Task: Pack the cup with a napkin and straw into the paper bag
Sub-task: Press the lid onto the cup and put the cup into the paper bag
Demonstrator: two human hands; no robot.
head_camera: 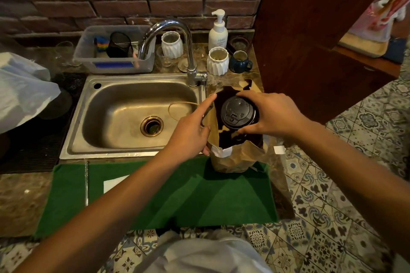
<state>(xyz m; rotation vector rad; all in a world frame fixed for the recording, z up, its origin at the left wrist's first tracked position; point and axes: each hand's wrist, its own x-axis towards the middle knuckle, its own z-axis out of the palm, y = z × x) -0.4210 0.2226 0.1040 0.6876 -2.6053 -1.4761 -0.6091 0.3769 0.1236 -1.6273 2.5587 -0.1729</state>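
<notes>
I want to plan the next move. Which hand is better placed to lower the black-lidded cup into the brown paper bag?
The right hand: it already grips the black-lidded cup over the opening, while the left hand holds the brown paper bag open.

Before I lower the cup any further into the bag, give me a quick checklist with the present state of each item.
1. Bag mouth open: ok, left hand holds the paper bag rim apart.
2. Cup gripped: ok, right hand holds the cup by its sides.
3. Lid seated: ok, it looks flat and closed.
4. Cup centred over the opening: ok.
5. Bag bottom free: cannot tell, the inside is dark.
6. Napkin and straw ready: cannot tell; only a white sheet lies on the green mat.
</notes>
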